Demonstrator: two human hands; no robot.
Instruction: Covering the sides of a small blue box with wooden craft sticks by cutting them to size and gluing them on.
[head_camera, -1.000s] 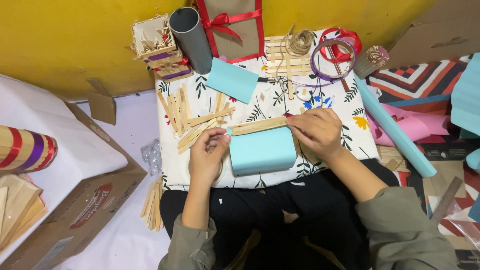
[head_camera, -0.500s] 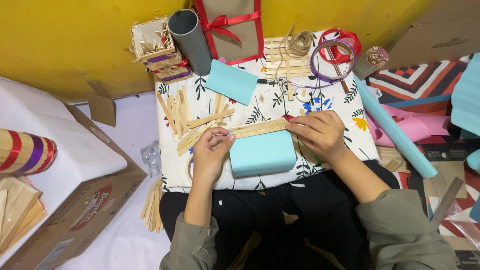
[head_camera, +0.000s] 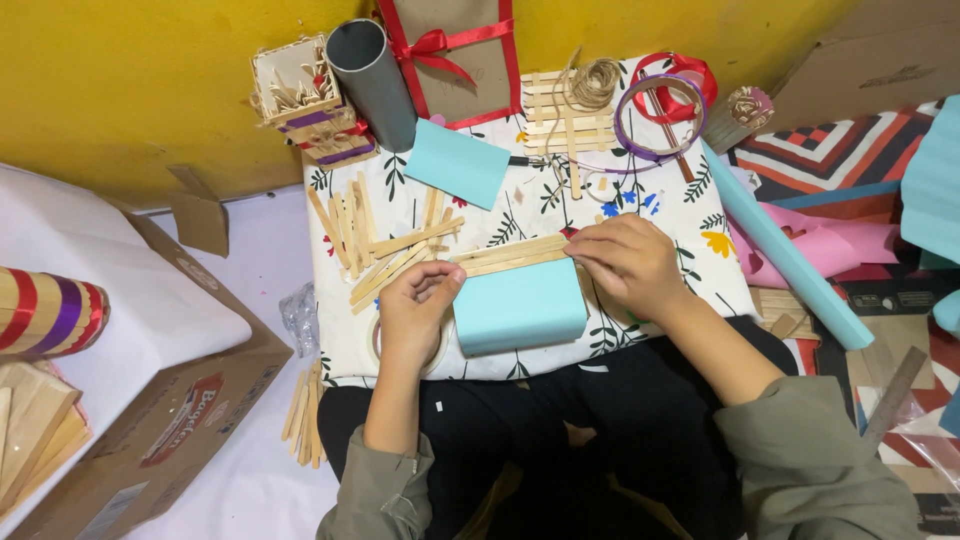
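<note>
the light blue paper-covered panel (head_camera: 520, 305) lies at the near edge of the floral-cloth table (head_camera: 700, 270), with a row of wooden craft sticks (head_camera: 510, 254) running along its far edge. over the last second little has moved: the panel and the sticks sit where they were, so the work appears to be in a holding or pressing phase rather than a new placement.

the right hand (head_camera: 630, 262) stays over the right end of the stick row, fingers bent and close together, their tips pressing down on the sticks and the panel's far right corner. the left hand (head_camera: 418, 305) has curled in a little tighter at the panel's left edge; its fingers are folded toward the palm and touch the edge, and whether they pinch anything small cannot be told.

a pile of loose craft sticks (head_camera: 380, 245) lies just beyond the left hand, a second sheet of blue paper (head_camera: 458, 163) farther back, and a grey tube (head_camera: 372, 80) and a twine coil (head_camera: 592, 80) by the yellow wall.
</note>
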